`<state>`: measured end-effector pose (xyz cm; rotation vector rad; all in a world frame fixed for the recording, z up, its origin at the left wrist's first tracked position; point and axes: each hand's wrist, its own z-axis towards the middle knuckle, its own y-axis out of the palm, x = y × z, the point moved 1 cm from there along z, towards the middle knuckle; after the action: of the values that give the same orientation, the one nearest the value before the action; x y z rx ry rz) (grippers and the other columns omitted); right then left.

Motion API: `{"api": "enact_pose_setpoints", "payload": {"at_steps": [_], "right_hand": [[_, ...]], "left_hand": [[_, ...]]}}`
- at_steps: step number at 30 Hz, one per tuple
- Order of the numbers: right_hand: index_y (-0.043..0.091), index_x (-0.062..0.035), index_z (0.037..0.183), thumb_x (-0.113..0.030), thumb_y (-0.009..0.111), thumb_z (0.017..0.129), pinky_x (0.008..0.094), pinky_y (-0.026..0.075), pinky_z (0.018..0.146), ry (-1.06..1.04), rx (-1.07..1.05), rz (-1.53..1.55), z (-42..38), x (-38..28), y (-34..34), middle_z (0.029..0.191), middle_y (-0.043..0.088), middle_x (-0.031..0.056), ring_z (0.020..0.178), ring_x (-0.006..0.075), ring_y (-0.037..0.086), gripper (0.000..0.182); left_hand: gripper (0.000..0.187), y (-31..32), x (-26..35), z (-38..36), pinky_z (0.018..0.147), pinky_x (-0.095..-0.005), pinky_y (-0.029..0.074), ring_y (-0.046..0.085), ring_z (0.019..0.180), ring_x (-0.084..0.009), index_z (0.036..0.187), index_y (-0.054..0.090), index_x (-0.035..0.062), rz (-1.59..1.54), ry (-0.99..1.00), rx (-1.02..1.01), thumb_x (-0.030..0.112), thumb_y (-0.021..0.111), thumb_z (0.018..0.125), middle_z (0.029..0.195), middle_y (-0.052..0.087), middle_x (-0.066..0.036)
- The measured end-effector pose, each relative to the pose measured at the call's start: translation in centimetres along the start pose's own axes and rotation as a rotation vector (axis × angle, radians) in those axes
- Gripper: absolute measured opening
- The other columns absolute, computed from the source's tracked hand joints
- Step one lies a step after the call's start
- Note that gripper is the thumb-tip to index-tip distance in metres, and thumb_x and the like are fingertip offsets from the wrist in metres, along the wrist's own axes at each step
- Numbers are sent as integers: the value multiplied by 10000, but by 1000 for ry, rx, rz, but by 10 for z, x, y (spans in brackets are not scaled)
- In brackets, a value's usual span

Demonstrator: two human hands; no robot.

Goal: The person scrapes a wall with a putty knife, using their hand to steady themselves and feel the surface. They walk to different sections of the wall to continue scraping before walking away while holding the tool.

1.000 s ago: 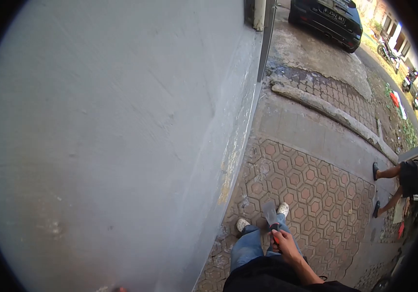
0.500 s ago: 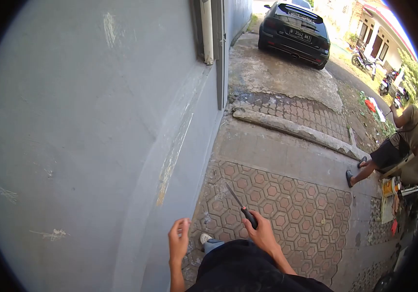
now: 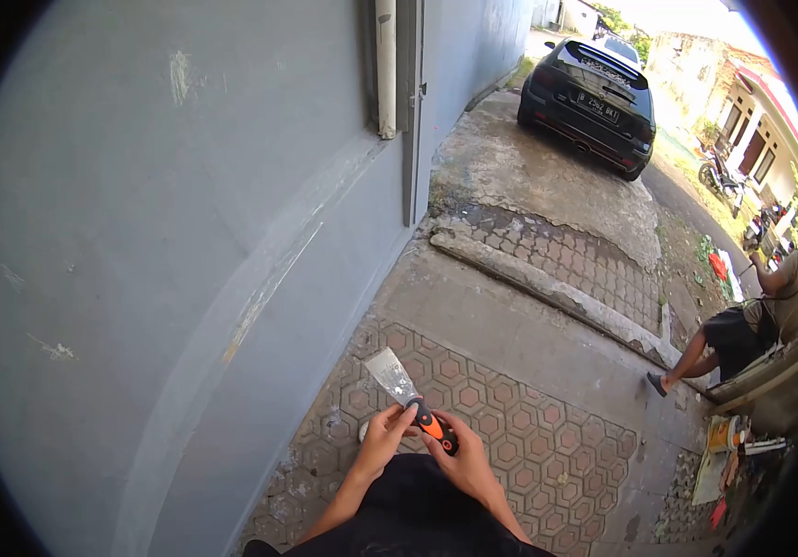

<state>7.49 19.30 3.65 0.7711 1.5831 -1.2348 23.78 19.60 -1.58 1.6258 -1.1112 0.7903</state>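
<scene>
A putty knife (image 3: 428,423) with a black and orange handle and a flat, stained metal blade is held in front of my body, its blade pointing up and to the left. My left hand (image 3: 382,446) pinches the handle near the blade. Around the butt end of the same handle, my right hand (image 3: 464,461) is closed. To the left rises a grey wall (image 3: 315,306), with a pale patched band and scraped marks on it. The blade is apart from the wall.
Hexagonal paving (image 3: 501,418) lies underfoot, crossed farther ahead by a raised concrete curb (image 3: 547,292). Beyond it stands a black car (image 3: 589,107). At the right is another person (image 3: 742,325), near a yellow and white container (image 3: 722,434). A pipe (image 3: 386,70) runs down the wall.
My left hand, empty before, has moved right and taken hold of the putty knife's handle. The blade has turned from edge-on to show its flat face. The view has shifted; the other person's legs have moved.
</scene>
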Motion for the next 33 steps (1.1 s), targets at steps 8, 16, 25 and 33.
{"api": "enact_pose_setpoints", "payload": {"at_steps": [8, 16, 25, 33], "right_hand": [[572, -30, 1289, -233, 674, 937, 308, 501, 623, 127, -153, 106, 75, 35, -47, 868, 676, 127, 660, 157, 624, 419], [617, 51, 1129, -258, 654, 954, 284, 504, 680, 274, -24, 166, 186, 65, -122, 872, 704, 111, 738, 137, 640, 357], [592, 8, 1102, -177, 712, 915, 230, 481, 661, 393, -57, 571, 307, 89, -190, 954, 695, 62, 799, 99, 618, 289], [501, -4, 1299, -227, 690, 927, 305, 507, 759, 566, -395, 768, 402, 144, -235, 1116, 641, 105, 925, 191, 631, 473]], "left_hand": [[351, 0, 7, 72, 752, -253, 546, 653, 945, -117, 1248, 611, 28, -60, 50, 176, 283, 569, 1011, 1062, 667, -30], [339, 63, 30, 240, 796, -265, 537, 654, 941, -107, 1229, 621, 33, -112, -1, -14, 289, 562, 1015, 1056, 673, -30], [381, 129, 98, 389, 933, -274, 491, 626, 1035, -114, 1273, 607, 12, 95, 71, -348, 285, 576, 1009, 1099, 679, -60], [395, 166, 70, 475, 913, -255, 497, 626, 1055, -105, 1268, 602, -7, 15, 27, -164, 283, 597, 999, 1139, 682, -72]]}}
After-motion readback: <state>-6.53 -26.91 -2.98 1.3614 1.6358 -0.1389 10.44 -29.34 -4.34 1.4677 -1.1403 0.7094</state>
